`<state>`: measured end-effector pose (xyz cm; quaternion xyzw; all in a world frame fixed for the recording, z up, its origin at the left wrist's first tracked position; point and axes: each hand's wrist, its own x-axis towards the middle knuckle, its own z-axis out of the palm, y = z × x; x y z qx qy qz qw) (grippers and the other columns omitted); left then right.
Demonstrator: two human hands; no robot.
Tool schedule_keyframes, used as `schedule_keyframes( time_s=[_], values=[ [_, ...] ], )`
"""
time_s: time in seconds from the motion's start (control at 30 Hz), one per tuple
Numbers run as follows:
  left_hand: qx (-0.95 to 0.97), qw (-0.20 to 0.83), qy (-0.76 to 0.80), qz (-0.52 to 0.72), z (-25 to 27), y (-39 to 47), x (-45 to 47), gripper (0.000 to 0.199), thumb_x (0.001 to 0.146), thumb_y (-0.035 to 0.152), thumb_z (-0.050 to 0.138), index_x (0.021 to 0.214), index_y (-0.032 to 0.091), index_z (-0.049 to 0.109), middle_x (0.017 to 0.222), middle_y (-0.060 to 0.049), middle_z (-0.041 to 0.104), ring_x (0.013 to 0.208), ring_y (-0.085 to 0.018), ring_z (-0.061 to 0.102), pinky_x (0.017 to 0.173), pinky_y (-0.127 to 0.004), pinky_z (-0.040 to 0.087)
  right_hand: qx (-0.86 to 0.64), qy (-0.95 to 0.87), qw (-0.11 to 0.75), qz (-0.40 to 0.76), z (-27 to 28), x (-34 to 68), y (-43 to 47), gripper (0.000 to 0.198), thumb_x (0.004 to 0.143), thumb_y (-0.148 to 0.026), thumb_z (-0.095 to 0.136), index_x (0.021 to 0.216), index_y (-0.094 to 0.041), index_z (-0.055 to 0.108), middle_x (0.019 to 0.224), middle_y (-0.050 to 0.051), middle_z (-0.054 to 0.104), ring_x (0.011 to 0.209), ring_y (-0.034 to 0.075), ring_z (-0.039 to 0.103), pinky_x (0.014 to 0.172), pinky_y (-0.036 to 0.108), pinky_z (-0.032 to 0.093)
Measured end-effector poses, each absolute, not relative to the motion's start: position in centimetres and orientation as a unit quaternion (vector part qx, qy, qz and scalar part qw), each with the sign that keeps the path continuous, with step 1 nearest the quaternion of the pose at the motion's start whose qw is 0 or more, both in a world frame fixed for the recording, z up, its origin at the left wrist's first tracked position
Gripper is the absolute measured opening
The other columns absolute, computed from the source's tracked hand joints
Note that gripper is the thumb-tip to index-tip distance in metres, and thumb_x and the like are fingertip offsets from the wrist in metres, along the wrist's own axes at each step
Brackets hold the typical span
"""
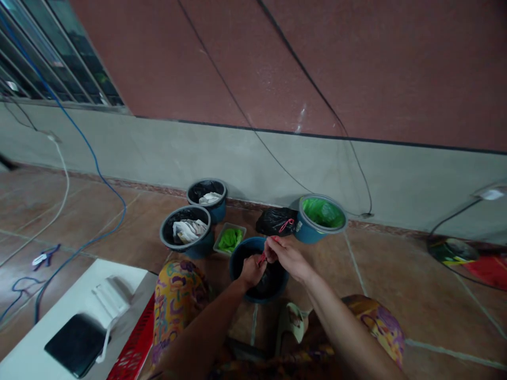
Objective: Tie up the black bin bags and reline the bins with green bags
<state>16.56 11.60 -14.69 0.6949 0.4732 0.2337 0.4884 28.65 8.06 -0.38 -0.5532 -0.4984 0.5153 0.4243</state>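
Observation:
Between my knees stands a dark blue bin (233,262) with a black bin bag (266,285) inside it. Over its mouth both hands are close together on the bag's pink drawstring (262,258). My left hand (253,271) is closed round one part of the drawstring. My right hand (290,257) is a little higher and further right, its fingers pinched on the other part. The fingers partly cover the drawstring, and how it is looped is hard to make out.
Behind lie a tied black bag (273,220) and a green-lined bin (301,226). To the left are two black-lined bins (163,237) holding white waste, and a tray (217,248) with green bags. A white table (31,332) stands at lower left; cables (125,211) cross the floor.

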Motion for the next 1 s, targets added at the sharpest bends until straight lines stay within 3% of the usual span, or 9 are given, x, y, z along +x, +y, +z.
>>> schedule_keyframes(
  time_s=[0.07, 0.13, 0.23, 0.3, 0.37, 0.5, 0.63, 0.73, 1.0],
  values=[
    [0.749, 0.421, 0.48, 0.176, -15.2, 11.5, 15.8, 0.019, 0.086, 0.03, 0.053, 0.084, 0.019, 0.069, 0.091, -0.01, 0.07, 0.097, -0.026, 0.063, 0.089, -0.037, 0.044, -0.559, -0.454, 0.451, 0.528, -0.5, 29.3, 8.0, 0.048, 0.081, -0.065, 0.049, 0.067, -0.019, 0.053, 0.055, -0.003, 0.054, 0.05, 0.009, 0.048, 0.052, 0.022, 0.039],
    [0.781, 0.385, 0.476, 0.122, -15.3, 11.5, 15.0, 0.026, 0.084, 0.032, 0.057, 0.103, 0.02, 0.069, 0.111, -0.011, 0.068, 0.112, -0.03, 0.058, 0.097, -0.043, 0.041, -0.557, -0.419, 0.467, 0.545, -0.8, 29.8, 8.1, 0.05, 0.077, -0.068, 0.053, 0.069, -0.019, 0.054, 0.056, -0.003, 0.054, 0.05, 0.009, 0.049, 0.051, 0.023, 0.039],
    [0.796, 0.375, 0.465, 0.102, -14.5, 11.8, 14.1, 0.068, 0.07, 0.042, 0.074, 0.133, 0.026, 0.055, 0.144, -0.011, 0.049, 0.133, -0.034, 0.042, 0.106, -0.051, 0.034, -0.553, -0.417, 0.464, 0.553, -1.1, 30.1, 8.4, 0.049, 0.075, -0.067, 0.057, 0.071, -0.018, 0.056, 0.058, -0.003, 0.055, 0.051, 0.009, 0.05, 0.051, 0.022, 0.039],
    [0.802, 0.375, 0.444, 0.136, -13.4, 12.4, 13.9, 0.08, 0.067, 0.044, 0.077, 0.139, 0.025, 0.049, 0.15, -0.012, 0.041, 0.136, -0.034, 0.038, 0.109, -0.051, 0.032, -0.552, -0.441, 0.446, 0.549, -0.9, 30.2, 8.7, 0.046, 0.077, -0.064, 0.057, 0.068, -0.018, 0.055, 0.057, -0.003, 0.053, 0.05, 0.008, 0.048, 0.05, 0.022, 0.038],
    [0.81, 0.393, 0.399, 0.176, -12.3, 13.0, 13.9, 0.066, 0.073, 0.041, 0.073, 0.134, 0.023, 0.054, 0.142, -0.011, 0.05, 0.13, -0.031, 0.045, 0.109, -0.046, 0.034, -0.553, -0.468, 0.424, 0.544, -0.7, 30.2, 8.9, 0.044, 0.078, -0.06, 0.056, 0.065, -0.018, 0.055, 0.056, -0.004, 0.052, 0.049, 0.008, 0.047, 0.049, 0.022, 0.037],
    [0.782, 0.497, 0.319, 0.199, -11.0, 14.0, 14.7, 0.032, 0.087, 0.038, 0.057, 0.11, 0.017, 0.066, 0.108, -0.008, 0.068, 0.101, -0.021, 0.059, 0.096, -0.034, 0.043, -0.557, -0.504, 0.389, 0.534, -0.3, 30.0, 9.0, 0.041, 0.081, -0.056, 0.054, 0.065, -0.018, 0.055, 0.056, -0.003, 0.055, 0.049, 0.008, 0.048, 0.049, 0.022, 0.038],
    [0.714, 0.603, 0.294, 0.199, -11.6, 14.5, 14.8, 0.034, 0.089, 0.043, 0.053, 0.099, 0.013, 0.066, 0.088, -0.004, 0.067, 0.08, -0.015, 0.057, 0.078, -0.027, 0.045, -0.569, -0.505, 0.386, 0.522, -0.2, 30.8, 8.6, 0.04, 0.08, -0.056, 0.055, 0.066, -0.018, 0.055, 0.055, -0.003, 0.054, 0.048, 0.008, 0.048, 0.049, 0.022, 0.038],
    [0.69, 0.622, 0.314, 0.195, -12.4, 14.9, 14.5, 0.032, 0.084, 0.044, 0.06, 0.09, 0.013, 0.064, 0.077, 0.0, 0.062, 0.07, -0.012, 0.052, 0.07, -0.024, 0.041, -0.588, -0.492, 0.392, 0.509, -0.3, 32.1, 8.3, 0.04, 0.079, -0.057, 0.058, 0.066, -0.019, 0.054, 0.054, -0.004, 0.052, 0.048, 0.008, 0.047, 0.048, 0.022, 0.036],
    [0.707, 0.61, 0.327, 0.144, -11.3, 15.1, 14.6, 0.017, 0.081, 0.032, 0.061, 0.082, 0.015, 0.065, 0.072, 0.002, 0.06, 0.067, -0.011, 0.051, 0.066, -0.022, 0.039, -0.591, -0.5, 0.385, 0.503, -0.8, 33.8, 9.0, 0.04, 0.078, -0.057, 0.057, 0.071, -0.018, 0.059, 0.05, -0.006, 0.048, 0.046, 0.008, 0.043, 0.046, 0.022, 0.033]
  ],
)
